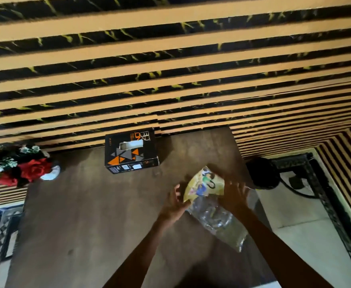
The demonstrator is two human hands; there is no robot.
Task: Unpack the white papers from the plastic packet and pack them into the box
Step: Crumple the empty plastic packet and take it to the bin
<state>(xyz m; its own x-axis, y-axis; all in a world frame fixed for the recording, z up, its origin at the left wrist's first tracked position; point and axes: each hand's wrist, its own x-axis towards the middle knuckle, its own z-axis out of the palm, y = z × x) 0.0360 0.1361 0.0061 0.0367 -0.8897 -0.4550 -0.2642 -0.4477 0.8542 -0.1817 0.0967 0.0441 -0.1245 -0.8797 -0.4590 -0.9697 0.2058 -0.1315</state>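
Nearest the viewer, the clear tail of the plastic packet (pixel 216 217) trails back toward the person's body and to the right. Its long axis runs diagonally, and the printed yellow header points up and away toward the box (pixel 131 151).

The left hand (pixel 175 201) pinches the packet at the lower left edge of that header, thumb and fingers curled on it. The right hand (pixel 233 193) sits against the header's right edge with fingers spread and blurred, so whether it truly grips or only touches I cannot tell. The packet hangs between them, above the brown table (pixel 83 204).

No white papers can be made out inside (the clear film is crumpled and glary).

The risk, as I judge it, is that with only one sure hold, a tug at the header could tear the film unevenly or let the loose tail swing and spill its contents onto the table or off its right edge just beside the grip.

Beyond the hands, up and left of the grip, the black and orange box lies flat by the striped wall. Further left stand red flowers (pixel 14 167).
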